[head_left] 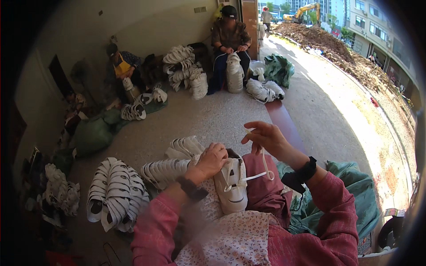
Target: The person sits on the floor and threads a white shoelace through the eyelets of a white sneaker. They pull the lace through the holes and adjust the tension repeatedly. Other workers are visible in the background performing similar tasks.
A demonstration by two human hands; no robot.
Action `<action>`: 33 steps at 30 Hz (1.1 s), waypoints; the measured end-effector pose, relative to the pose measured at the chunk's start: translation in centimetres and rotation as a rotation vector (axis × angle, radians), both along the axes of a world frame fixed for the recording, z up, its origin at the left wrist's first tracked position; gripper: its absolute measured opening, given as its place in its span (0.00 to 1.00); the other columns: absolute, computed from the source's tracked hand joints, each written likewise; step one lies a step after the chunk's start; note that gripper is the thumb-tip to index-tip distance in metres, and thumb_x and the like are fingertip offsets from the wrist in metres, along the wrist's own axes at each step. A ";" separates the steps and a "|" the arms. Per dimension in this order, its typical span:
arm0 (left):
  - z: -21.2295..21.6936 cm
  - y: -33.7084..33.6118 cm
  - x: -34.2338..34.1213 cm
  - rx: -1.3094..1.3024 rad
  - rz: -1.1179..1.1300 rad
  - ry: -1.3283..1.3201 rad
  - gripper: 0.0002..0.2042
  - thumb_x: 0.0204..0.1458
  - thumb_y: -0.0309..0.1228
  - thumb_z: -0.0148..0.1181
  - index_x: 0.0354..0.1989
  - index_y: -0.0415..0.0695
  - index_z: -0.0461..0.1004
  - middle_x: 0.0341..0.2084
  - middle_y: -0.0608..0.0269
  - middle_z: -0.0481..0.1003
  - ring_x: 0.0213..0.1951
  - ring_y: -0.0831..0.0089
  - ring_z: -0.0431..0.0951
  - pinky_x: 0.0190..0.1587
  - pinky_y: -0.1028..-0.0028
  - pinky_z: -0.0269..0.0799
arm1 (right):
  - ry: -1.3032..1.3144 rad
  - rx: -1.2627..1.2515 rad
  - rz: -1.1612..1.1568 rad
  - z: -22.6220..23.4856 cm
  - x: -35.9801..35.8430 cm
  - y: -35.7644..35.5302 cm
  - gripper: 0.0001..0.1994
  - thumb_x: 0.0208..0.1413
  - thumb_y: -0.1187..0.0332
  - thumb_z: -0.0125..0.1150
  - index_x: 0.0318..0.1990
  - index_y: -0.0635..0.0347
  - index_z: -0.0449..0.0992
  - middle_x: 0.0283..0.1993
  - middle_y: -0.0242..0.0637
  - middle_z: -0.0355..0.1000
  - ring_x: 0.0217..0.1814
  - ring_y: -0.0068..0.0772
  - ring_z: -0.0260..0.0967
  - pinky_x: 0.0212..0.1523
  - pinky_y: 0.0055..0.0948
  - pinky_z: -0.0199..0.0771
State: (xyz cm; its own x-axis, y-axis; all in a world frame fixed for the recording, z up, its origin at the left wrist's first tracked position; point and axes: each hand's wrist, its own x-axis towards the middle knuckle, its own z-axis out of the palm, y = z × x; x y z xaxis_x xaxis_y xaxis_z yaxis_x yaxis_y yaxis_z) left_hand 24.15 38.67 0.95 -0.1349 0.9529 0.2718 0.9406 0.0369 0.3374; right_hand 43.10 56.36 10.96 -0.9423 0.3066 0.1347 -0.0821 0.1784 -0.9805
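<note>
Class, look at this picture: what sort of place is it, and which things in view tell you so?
Probably an informal shoe-making workspace opening onto a street. The left hand steadies a white shoe while the right hand pulls its lace; stacks of white shoe parts cover the floor, and other seated people handle similar bundles.

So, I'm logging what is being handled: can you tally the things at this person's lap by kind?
white low-top shoe: 1
white flat shoelace: 1
hands on them, left hand gripping the shoe and right hand pinching the lace: 2
Total: 4
</note>
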 end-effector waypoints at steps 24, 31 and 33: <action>25.8 -7.7 5.2 0.362 0.052 -0.382 0.13 0.63 0.38 0.58 0.32 0.42 0.76 0.14 0.76 0.63 0.16 0.88 0.60 0.19 0.81 0.56 | 0.414 0.035 0.072 16.8 1.9 -5.8 0.11 0.68 0.63 0.55 0.44 0.64 0.73 0.30 0.36 0.76 0.21 0.17 0.69 0.20 0.17 0.68; 24.2 -5.4 4.1 0.720 0.223 0.086 0.16 0.64 0.37 0.57 0.25 0.41 0.70 0.15 0.76 0.59 0.21 0.86 0.56 0.21 0.78 0.53 | 0.449 0.084 0.044 18.2 1.9 -6.7 0.12 0.68 0.63 0.54 0.44 0.65 0.72 0.29 0.37 0.76 0.21 0.19 0.71 0.21 0.18 0.70; 24.0 -4.7 3.7 0.760 0.226 0.142 0.18 0.65 0.38 0.55 0.24 0.41 0.67 0.15 0.75 0.57 0.21 0.85 0.55 0.21 0.77 0.52 | 0.446 0.080 0.029 18.4 1.9 -6.8 0.12 0.68 0.63 0.54 0.44 0.65 0.72 0.29 0.37 0.76 0.21 0.19 0.71 0.21 0.18 0.70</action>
State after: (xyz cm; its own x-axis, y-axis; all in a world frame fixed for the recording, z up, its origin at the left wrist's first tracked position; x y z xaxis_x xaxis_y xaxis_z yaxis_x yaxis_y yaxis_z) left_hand 27.81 33.97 24.90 -0.2178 0.4542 0.8638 0.9737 0.0403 0.2243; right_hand 45.05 49.58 29.39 -0.7948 0.2532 0.5515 -0.4992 0.2439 -0.8315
